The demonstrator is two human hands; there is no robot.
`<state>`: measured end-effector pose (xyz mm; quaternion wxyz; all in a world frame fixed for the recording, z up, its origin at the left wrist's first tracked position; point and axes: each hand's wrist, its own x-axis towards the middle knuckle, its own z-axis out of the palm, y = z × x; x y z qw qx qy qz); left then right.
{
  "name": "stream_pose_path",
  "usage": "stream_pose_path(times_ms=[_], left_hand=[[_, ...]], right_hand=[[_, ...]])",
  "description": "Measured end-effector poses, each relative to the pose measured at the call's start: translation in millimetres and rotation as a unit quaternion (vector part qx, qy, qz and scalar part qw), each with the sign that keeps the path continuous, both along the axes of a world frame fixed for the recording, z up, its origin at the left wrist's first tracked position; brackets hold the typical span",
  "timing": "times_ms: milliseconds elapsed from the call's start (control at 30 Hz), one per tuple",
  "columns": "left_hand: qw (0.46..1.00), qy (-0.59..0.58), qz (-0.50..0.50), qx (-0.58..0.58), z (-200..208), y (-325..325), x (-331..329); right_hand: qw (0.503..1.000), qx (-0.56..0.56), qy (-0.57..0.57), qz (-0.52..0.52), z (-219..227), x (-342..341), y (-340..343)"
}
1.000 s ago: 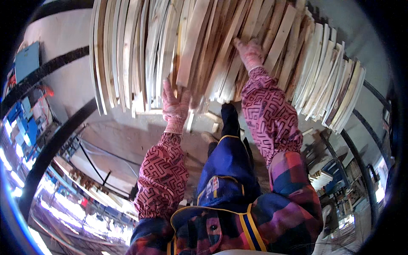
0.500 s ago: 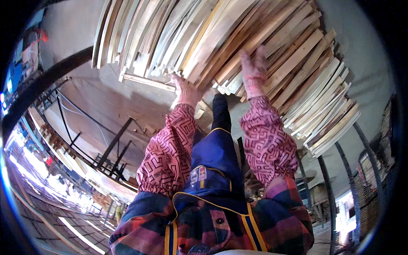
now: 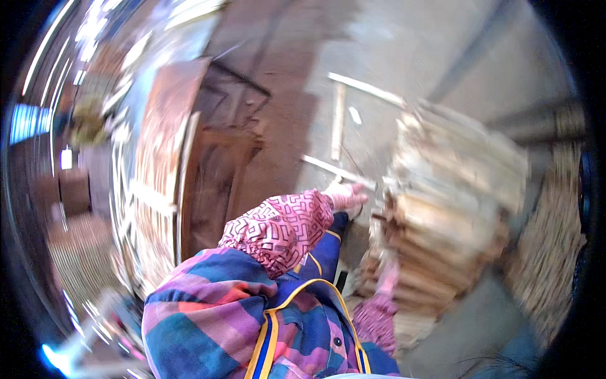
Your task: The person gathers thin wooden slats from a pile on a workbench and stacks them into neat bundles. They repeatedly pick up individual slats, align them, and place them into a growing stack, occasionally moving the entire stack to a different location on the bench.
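Observation:
A wide pile of thin wooden strips (image 3: 454, 208), smeared by motion, lies on the right. My left hand (image 3: 346, 196), in a pale pinkish glove below a patterned pink sleeve cover, reaches toward the pile's left side. Its fingers look stretched out, with nothing visible in them. Just beyond that hand a pale strip (image 3: 338, 170) lies on the floor. Lower down, my right hand (image 3: 387, 278) is at the pile's near left edge, seemingly touching the strips. Blur hides its fingers.
Several pale strips, one of them an upright-lying strip (image 3: 338, 120), lie on the grey floor (image 3: 391, 50). Left of me stands a long rack of wood (image 3: 167, 145) with dark metal bars (image 3: 240, 79). Another wood stack (image 3: 549, 215) is at far right.
My view has swung left, so the pile now sits at the right and the rack shows close on the left. My right hand has gone from on top of the strips to the pile's near edge.

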<state>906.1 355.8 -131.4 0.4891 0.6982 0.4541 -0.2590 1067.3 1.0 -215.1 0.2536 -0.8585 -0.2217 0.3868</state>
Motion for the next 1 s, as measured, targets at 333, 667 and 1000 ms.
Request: stream_pose_path(times_ms=[333,667,1000], left_hand=[[0.931,-0.097,0.337,0.097,82,-87,-223],[0.817,-0.073,0.562,0.101,74,-294,-406],[0.546,-0.015,0.821,0.167,124,-400,-593]], right_hand=[[0.92,-0.005,0.134,0.367,31,-29,201],[0.853,0.075,0.298,0.422,133,-366,267],[0.469,0.064,0.172,0.864,167,-723,135]])
